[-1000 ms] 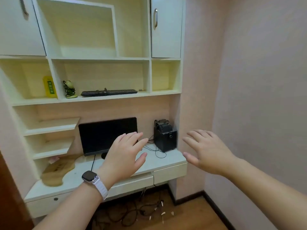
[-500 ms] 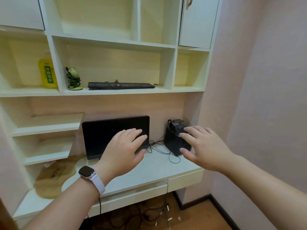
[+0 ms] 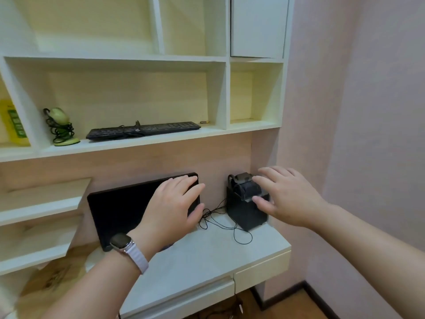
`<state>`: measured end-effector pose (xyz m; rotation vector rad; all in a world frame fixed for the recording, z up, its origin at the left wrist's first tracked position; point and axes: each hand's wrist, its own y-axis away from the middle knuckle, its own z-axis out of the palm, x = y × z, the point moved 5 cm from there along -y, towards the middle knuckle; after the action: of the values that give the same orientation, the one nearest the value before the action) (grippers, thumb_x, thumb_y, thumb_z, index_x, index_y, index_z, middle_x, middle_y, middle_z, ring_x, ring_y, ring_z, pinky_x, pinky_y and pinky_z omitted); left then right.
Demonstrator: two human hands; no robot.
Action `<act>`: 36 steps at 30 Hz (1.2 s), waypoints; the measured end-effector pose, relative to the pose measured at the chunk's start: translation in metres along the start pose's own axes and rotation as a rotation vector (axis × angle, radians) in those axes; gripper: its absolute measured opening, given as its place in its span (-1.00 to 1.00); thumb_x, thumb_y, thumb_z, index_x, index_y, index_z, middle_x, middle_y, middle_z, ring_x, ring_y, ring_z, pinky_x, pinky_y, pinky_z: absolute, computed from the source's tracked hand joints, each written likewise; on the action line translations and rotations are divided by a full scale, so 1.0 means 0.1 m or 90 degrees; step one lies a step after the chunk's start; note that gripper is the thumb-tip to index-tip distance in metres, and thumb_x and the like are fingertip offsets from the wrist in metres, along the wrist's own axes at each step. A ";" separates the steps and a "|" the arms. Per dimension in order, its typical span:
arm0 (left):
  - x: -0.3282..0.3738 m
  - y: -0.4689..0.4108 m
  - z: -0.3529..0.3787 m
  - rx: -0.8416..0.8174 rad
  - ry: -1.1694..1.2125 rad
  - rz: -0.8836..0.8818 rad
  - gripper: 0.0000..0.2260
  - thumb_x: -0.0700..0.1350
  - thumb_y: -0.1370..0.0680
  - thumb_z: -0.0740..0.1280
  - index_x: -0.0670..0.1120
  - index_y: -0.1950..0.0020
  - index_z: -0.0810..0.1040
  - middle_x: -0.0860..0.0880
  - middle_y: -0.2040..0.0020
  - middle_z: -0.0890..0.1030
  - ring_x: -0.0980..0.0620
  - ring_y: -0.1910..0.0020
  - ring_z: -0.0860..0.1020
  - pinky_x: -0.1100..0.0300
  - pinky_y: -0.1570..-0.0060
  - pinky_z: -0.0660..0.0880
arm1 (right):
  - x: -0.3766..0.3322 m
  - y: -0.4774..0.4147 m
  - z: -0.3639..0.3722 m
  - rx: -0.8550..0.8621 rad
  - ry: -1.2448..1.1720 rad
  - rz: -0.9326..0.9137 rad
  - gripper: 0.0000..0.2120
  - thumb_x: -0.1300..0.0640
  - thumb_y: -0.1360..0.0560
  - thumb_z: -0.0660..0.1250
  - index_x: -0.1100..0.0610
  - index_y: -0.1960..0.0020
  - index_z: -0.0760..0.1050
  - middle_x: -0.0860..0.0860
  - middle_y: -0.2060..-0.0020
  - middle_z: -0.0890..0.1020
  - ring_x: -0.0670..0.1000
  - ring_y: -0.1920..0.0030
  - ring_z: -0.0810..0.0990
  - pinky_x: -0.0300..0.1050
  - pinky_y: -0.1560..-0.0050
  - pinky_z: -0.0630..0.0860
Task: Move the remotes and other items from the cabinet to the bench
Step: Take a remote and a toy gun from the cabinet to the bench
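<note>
The white wall cabinet (image 3: 138, 137) fills the view, with open shelves over a desk top (image 3: 207, 256). On the middle shelf lie a black keyboard (image 3: 143, 130), a green gadget wound with black cord (image 3: 61, 125) and a yellow packet (image 3: 13, 125) at the far left. No remote is visible. My left hand (image 3: 172, 208), with a watch on its wrist, hovers open in front of a black monitor (image 3: 124, 208). My right hand (image 3: 287, 196) is open, fingers spread, just over a black box-shaped device (image 3: 246, 208) on the desk.
Thin black cables (image 3: 220, 217) trail across the desk between monitor and device. A wooden board (image 3: 57, 277) lies at the desk's left. Two drawers (image 3: 259, 270) sit under the desk top. A pink wall (image 3: 368, 134) closes the right side. A shut cabinet door (image 3: 258, 26) hangs top right.
The view has moved closer to the cabinet and desk. Both hands have advanced forward; my right hand has gone from beside the desk to above the black device.
</note>
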<state>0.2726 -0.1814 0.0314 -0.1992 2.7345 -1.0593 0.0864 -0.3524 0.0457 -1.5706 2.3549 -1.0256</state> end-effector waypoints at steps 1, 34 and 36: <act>0.02 -0.12 0.06 0.003 -0.008 0.000 -0.62 0.06 -0.51 0.26 -0.08 -0.25 0.58 -0.10 -0.25 0.59 -0.15 -0.25 0.52 -0.10 -0.24 0.43 | 0.11 -0.07 0.05 0.006 -0.005 -0.003 -0.54 -0.21 -0.48 0.15 0.07 -0.16 0.58 0.02 -0.14 0.61 0.11 -0.16 0.56 -0.01 -0.11 0.43; -0.50 -3.41 1.09 0.175 -0.125 0.001 -0.62 0.05 -0.50 0.25 -0.10 -0.22 0.59 -0.11 -0.24 0.58 -0.14 -0.23 0.51 -0.03 -0.20 0.36 | 2.34 -2.52 0.76 0.177 0.010 -0.110 -0.50 -0.21 -0.48 0.13 0.10 -0.19 0.56 0.10 -0.20 0.59 0.18 -0.20 0.55 0.06 -0.16 0.45; -0.69 -3.57 1.04 0.199 -0.129 0.008 -0.61 0.06 -0.51 0.24 -0.10 -0.24 0.58 -0.12 -0.25 0.57 -0.15 -0.25 0.51 -0.07 -0.23 0.36 | 2.29 -2.75 0.66 0.213 0.032 -0.131 -0.50 -0.20 -0.50 0.14 0.12 -0.20 0.56 0.11 -0.20 0.59 0.19 -0.20 0.55 0.08 -0.17 0.44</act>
<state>0.3831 -0.4969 0.2075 -0.2251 2.3526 -1.3614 0.2251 -0.6421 0.2180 -1.6911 1.9465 -1.4291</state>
